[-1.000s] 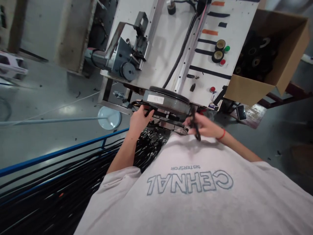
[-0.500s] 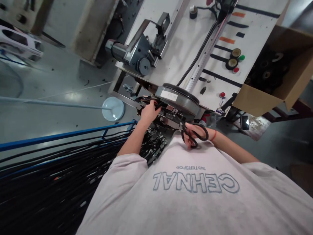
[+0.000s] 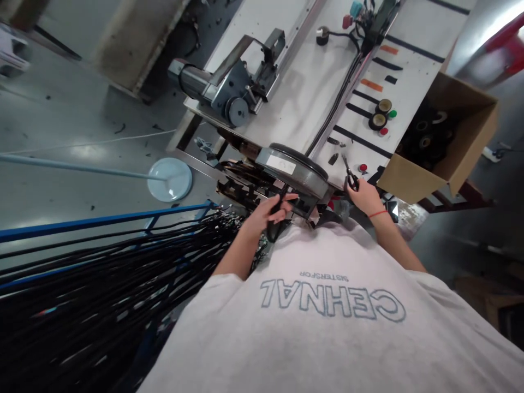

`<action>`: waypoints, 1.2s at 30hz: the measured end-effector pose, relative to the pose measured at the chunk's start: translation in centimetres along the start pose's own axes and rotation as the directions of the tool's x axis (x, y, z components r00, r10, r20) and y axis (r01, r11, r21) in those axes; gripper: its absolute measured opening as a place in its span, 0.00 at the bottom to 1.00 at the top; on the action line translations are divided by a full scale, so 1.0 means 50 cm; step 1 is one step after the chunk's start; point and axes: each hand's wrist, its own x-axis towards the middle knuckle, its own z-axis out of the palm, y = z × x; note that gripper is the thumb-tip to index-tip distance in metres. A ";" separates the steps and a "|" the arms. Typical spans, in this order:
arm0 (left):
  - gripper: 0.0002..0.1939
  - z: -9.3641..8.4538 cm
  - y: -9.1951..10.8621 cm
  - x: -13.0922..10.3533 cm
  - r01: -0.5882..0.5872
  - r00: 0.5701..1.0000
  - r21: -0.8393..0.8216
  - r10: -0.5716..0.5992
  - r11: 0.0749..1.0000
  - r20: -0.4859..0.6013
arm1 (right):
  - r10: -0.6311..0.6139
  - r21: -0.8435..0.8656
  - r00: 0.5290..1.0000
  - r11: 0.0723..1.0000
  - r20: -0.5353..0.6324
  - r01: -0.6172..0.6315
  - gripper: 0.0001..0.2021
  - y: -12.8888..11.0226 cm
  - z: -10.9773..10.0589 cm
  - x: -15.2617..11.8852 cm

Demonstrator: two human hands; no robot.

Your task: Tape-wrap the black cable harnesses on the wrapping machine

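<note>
My left hand [image 3: 266, 214] is closed around a black cable [image 3: 273, 230] close to my body, some fingers stretched out past it. Just beyond is a round grey drum [image 3: 301, 177] with a white label, fixed at the bench's near edge. Over the bench's near right part, my right hand [image 3: 366, 197] grips black-handled scissors [image 3: 351, 179], blades pointing away from me. Beside the blades lie small dark scraps [image 3: 333, 159] and a red button [image 3: 362, 167]. Whether the scissors touch the bench, I cannot tell.
A motor device [image 3: 229, 90] stands on the white bench [image 3: 286, 103]. Tape rolls [image 3: 377, 121] lie to its right, near an open cardboard box [image 3: 462, 169]. Many black cables [image 3: 102, 305] hang over a blue rack [image 3: 102, 222] at left. A pale round base [image 3: 174, 180] stands on the floor.
My right hand has carried the scissors from in front of my chest outward to the right, over the bench. My left hand has come nearer my body and now has the black cable.
</note>
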 end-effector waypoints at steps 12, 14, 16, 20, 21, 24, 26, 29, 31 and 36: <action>0.20 0.089 -0.024 0.052 0.089 0.996 -0.439 -0.066 0.894 0.068 | -0.150 -0.155 0.911 0.983 -0.383 0.097 0.21 0.002 -0.109 0.282; 0.23 0.103 -0.031 0.062 0.042 0.998 -0.255 -0.027 0.966 0.060 | -0.066 -0.171 0.934 0.985 -0.352 0.005 0.25 0.020 -0.157 0.339; 0.23 0.115 -0.043 0.061 -0.099 0.992 0.027 0.101 0.995 -0.070 | 0.023 -0.175 0.962 0.982 -0.271 -0.073 0.27 0.032 -0.179 0.371; 0.17 0.122 -0.072 0.044 -0.236 0.875 0.482 0.400 0.844 -0.274 | 0.122 -0.235 0.975 0.958 -0.188 -0.165 0.28 0.035 -0.168 0.375; 0.17 0.120 -0.079 0.039 -0.239 0.857 0.510 0.426 0.827 -0.289 | 0.128 -0.254 0.974 0.952 -0.186 -0.173 0.28 0.033 -0.162 0.371; 0.24 0.111 -0.096 0.021 -0.243 0.842 0.511 0.441 0.825 -0.311 | 0.135 -0.275 0.972 0.944 -0.190 -0.184 0.29 0.031 -0.153 0.363; 0.28 0.103 -0.105 0.004 -0.241 0.835 0.520 0.448 0.819 -0.319 | 0.139 -0.272 0.971 0.943 -0.195 -0.190 0.29 0.032 -0.152 0.363; 0.32 0.089 -0.119 -0.027 -0.205 0.818 0.545 0.448 0.813 -0.360 | 0.143 -0.266 0.968 0.944 -0.205 -0.196 0.30 0.034 -0.154 0.367; 0.35 0.076 -0.134 -0.048 -0.145 0.815 0.535 0.407 0.832 -0.412 | 0.151 -0.259 0.966 0.944 -0.208 -0.203 0.30 0.034 -0.154 0.370; 0.41 0.020 -0.213 -0.094 0.016 0.869 0.376 0.173 0.926 -0.463 | 0.147 -0.241 0.966 0.950 -0.213 -0.197 0.29 0.032 -0.156 0.372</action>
